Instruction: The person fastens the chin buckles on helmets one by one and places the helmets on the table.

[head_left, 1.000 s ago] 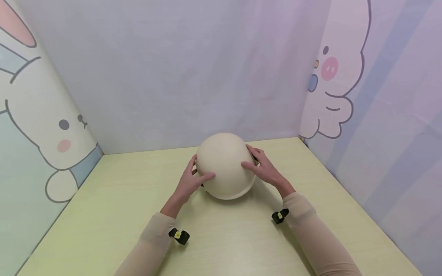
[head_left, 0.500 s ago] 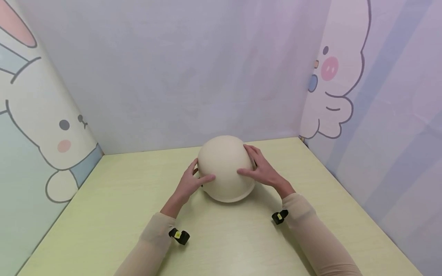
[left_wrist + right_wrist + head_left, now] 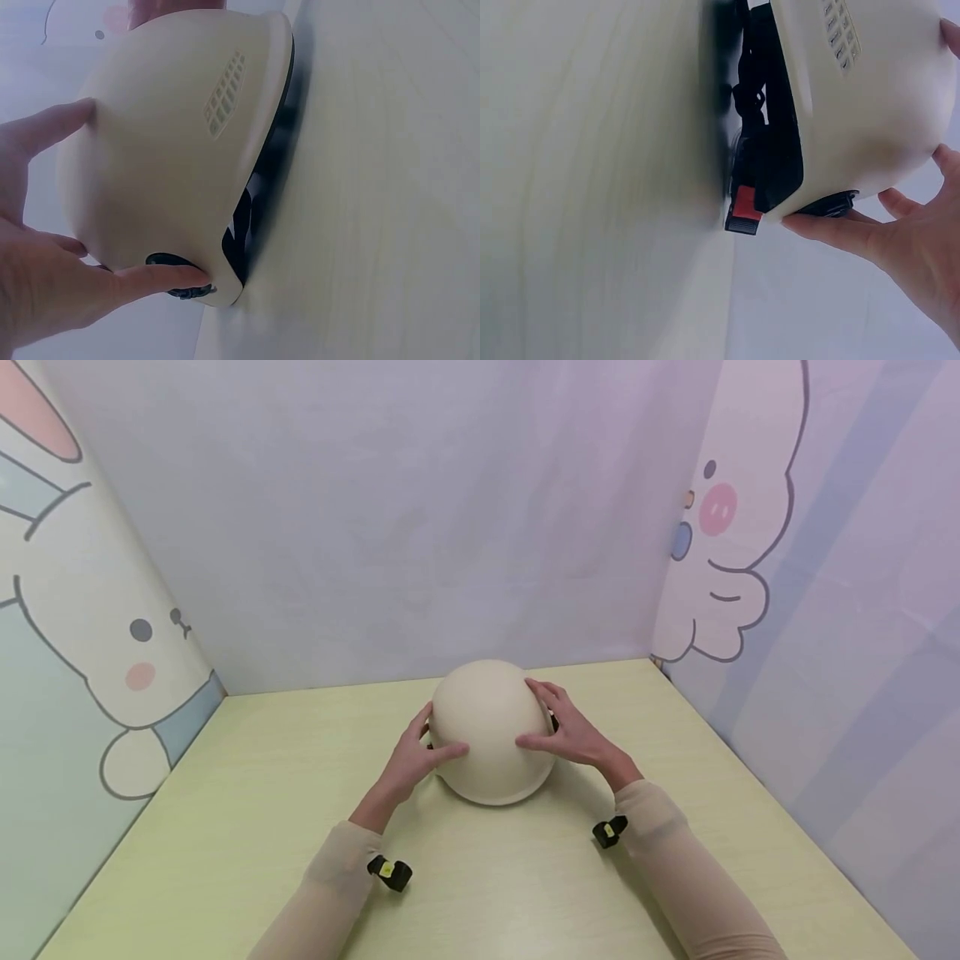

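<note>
A cream helmet (image 3: 491, 727) sits dome up between both hands at the table's far middle. My left hand (image 3: 408, 762) grips its left side, thumb on the dome. On the opposite side my right hand (image 3: 576, 735) holds it, thumb on the shell and fingers around the side. A slatted vent (image 3: 225, 94) and a black side fitting (image 3: 176, 274) under a finger show in the left wrist view. Beneath the rim, the right wrist view shows black straps and a red-and-black buckle (image 3: 744, 206). The helmet's inside is mostly hidden.
The pale wooden table (image 3: 495, 877) runs up to a grey-lilac curtain (image 3: 420, 527) close behind the helmet. Side panels carry a rabbit drawing (image 3: 90, 627) on the left and another cartoon animal (image 3: 720, 568) on the right.
The helmet has shifted slightly toward me and its near rim appears lower. My right thumb has moved a little left and down on the shell; my left hand stays nearly in place.
</note>
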A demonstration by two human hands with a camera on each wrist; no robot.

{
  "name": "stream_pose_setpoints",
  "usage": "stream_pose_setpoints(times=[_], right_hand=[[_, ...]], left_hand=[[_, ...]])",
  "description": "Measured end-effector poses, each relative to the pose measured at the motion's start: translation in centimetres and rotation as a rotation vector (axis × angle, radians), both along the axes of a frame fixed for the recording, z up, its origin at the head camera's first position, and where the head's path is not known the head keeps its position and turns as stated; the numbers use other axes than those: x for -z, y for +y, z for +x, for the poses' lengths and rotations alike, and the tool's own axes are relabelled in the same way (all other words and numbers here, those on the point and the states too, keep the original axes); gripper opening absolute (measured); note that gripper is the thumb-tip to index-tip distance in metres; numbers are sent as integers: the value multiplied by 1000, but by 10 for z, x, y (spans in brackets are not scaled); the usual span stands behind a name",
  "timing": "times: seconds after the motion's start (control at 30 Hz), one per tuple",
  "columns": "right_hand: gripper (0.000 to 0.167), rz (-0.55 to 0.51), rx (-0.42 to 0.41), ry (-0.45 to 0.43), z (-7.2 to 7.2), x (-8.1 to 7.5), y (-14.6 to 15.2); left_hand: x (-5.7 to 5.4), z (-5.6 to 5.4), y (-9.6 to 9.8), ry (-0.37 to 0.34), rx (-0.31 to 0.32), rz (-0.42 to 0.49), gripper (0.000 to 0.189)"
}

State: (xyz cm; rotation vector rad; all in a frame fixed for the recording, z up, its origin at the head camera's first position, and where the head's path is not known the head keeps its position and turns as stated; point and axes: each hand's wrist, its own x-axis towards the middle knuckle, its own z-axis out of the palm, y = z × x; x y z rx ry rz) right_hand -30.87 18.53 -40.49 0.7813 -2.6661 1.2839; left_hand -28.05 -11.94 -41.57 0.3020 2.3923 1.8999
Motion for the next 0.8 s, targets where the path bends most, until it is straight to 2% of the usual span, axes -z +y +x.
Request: stream_pose_setpoints(times=[0.43, 0.8], right_hand=[[102, 25, -10, -48, 0, 1, 4], [103, 38, -17, -65, -2, 4, 6]], left_hand=[[-2, 4, 4, 1, -14, -15, 112], [2, 3, 6, 25, -4, -33, 108]])
